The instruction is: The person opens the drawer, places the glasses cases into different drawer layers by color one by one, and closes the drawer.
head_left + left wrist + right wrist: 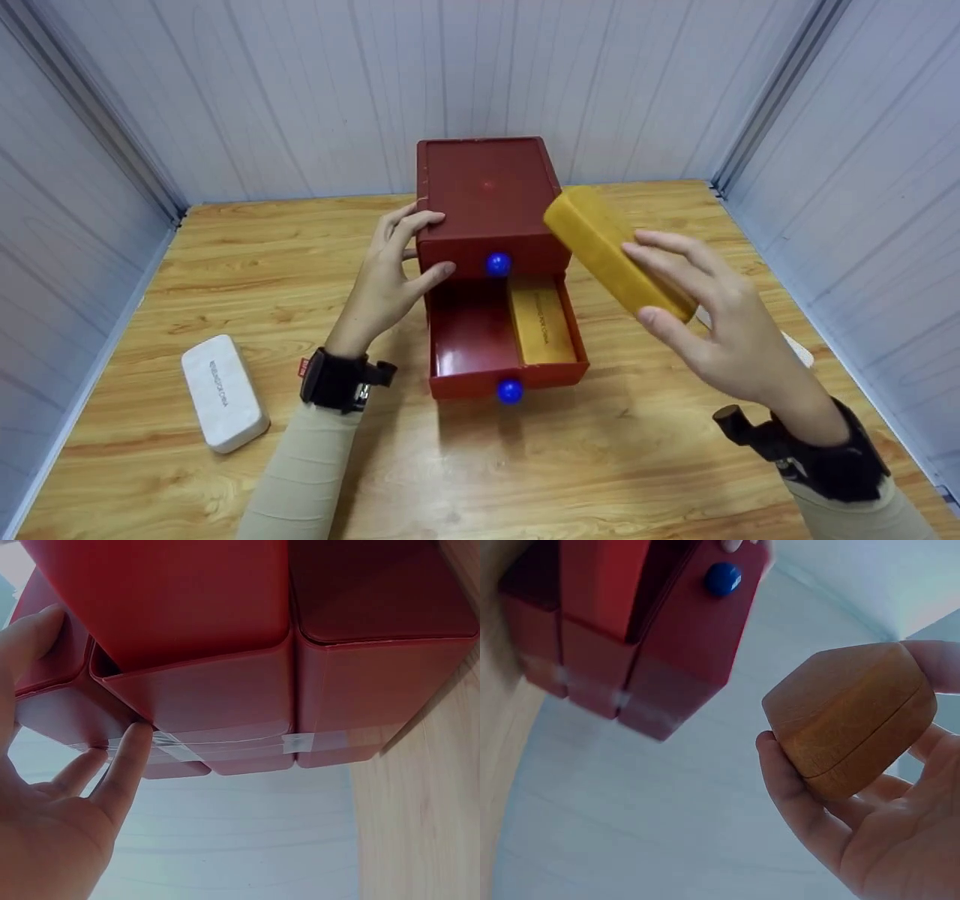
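Observation:
A dark red drawer cabinet (487, 187) stands with a drawer (476, 337) pulled out below its top one. Inside that drawer, along the right wall, lies a yellow glasses case (541, 322) with printing on it. My left hand (386, 281) grips the cabinet's left front corner, thumb on the front face and a fingertip on the top. To the right of the cabinet, raised above the table, my right hand (705, 315) holds a second yellow glasses case (611, 247) tilted between thumb and fingers. Its seam shows in the right wrist view on the case (862, 727).
On the wooden table (630, 450), a white glasses case (225, 394) lies at the left. Another white object (798, 349) shows partly behind my right hand. Pale panel walls (300, 97) enclose the back and sides. Blue knobs (510, 391) stick out from the drawer fronts.

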Tool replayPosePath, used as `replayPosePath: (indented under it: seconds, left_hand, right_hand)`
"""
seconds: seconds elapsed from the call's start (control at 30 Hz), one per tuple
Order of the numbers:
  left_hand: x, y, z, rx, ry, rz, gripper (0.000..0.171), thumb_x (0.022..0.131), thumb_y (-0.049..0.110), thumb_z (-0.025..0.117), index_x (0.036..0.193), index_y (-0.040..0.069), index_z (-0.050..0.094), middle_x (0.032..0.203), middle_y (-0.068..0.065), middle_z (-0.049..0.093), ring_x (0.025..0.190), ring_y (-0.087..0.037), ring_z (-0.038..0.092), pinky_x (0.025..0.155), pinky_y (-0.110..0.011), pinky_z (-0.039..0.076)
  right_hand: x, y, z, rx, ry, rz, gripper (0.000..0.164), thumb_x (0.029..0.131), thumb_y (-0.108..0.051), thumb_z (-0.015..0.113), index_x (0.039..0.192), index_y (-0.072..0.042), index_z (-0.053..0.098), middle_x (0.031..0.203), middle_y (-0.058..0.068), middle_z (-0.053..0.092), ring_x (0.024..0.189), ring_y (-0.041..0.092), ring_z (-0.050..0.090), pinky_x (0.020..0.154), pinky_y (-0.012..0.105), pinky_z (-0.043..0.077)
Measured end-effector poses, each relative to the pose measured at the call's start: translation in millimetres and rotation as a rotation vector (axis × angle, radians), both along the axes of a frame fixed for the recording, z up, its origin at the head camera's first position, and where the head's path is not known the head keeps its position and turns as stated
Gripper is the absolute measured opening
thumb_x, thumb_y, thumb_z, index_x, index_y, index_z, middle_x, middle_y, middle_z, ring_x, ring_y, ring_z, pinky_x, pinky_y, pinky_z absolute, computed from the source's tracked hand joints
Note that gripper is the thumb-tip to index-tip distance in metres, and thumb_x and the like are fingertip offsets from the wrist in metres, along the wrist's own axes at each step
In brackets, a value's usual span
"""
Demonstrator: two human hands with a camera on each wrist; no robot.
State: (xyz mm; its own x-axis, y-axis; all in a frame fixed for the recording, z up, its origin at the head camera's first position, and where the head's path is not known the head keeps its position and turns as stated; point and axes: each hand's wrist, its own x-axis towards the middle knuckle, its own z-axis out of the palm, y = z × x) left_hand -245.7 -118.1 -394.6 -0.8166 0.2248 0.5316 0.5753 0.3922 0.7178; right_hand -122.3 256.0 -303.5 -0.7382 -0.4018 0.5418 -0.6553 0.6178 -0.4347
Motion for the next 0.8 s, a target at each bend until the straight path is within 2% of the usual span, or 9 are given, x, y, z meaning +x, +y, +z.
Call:
replayPosePath:
  seconds: [0.2,0.37,0.47,0.6,0.73,0.8]
  left_hand:
    - [-1.6,0.2,-0.5,-0.013,0.023,0.013,0.058,0.093,0.024,0.084,0.146,0.023,0.06,0.159,-0.01,0.041,0.141,-0.023,0.052,0.102,-0.035,0.058]
    - [-3.2,0.5,-0.8,-0.013,0.05,0.013,0.057,0.093,0.024,0.085,0.144,0.02,0.061,0.157,-0.012,0.043,0.138,-0.022,0.056,0.1,-0.034,0.059]
    - [-3.2,1.3,-0.6,-0.015,0.054,0.015,0.058,0.093,0.025,0.085,0.145,0.02,0.061,0.157,-0.012,0.043,0.138,-0.022,0.055,0.099,-0.031,0.059]
    - [-2.8,1.6,-0.1,-0.017,0.054,0.014,0.058,0.092,0.025,0.085,0.145,0.021,0.061,0.157,-0.012,0.043,0.138,-0.022,0.055,0.099,-0.033,0.06]
    - [-2.7,1.4,0.1,-0.016,0.056,0.015,0.058,0.092,0.027,0.085,0.145,0.022,0.061,0.156,-0.01,0.045,0.137,-0.02,0.056,0.098,-0.034,0.06]
    - [-2.5,1.0,0.0,-0.019,0.056,0.016,0.058,0.093,0.028,0.085,0.145,0.022,0.061,0.156,-0.01,0.045,0.136,-0.019,0.056,0.098,-0.035,0.06]
  right_hand:
    - [12.2,-23.6,2.8,0.092,0.036,0.111,0.064,0.093,-0.009,0.077,0.153,-0.021,0.06,0.158,0.004,0.053,0.125,0.02,0.062,0.089,0.026,0.056]
    - [13.8,-39.3,-2.5,0.179,0.024,0.18,0.064,0.094,-0.014,0.077,0.154,-0.026,0.058,0.157,0.004,0.054,0.092,0.009,0.065,0.065,0.024,0.055]
    - [11.3,-46.4,-8.1,0.229,-0.033,0.212,0.062,0.097,-0.018,0.075,0.155,-0.028,0.057,0.158,0.004,0.053,0.079,0.008,0.06,0.06,0.021,0.052]
    - [5.2,-54.4,-13.8,0.317,-0.094,0.227,0.058,0.1,-0.023,0.071,0.156,-0.03,0.056,0.158,0.003,0.053,0.09,0.014,0.064,0.069,0.027,0.054]
    - [-3.0,-63.0,-13.7,0.401,-0.13,0.201,0.053,0.102,-0.028,0.068,0.153,-0.031,0.059,0.154,0.003,0.056,0.105,0.02,0.068,0.079,0.038,0.057]
    - [-7.5,-68.2,-12.7,0.439,-0.147,0.183,0.051,0.101,-0.031,0.067,0.152,-0.031,0.061,0.151,0.002,0.058,0.105,0.021,0.069,0.077,0.04,0.057]
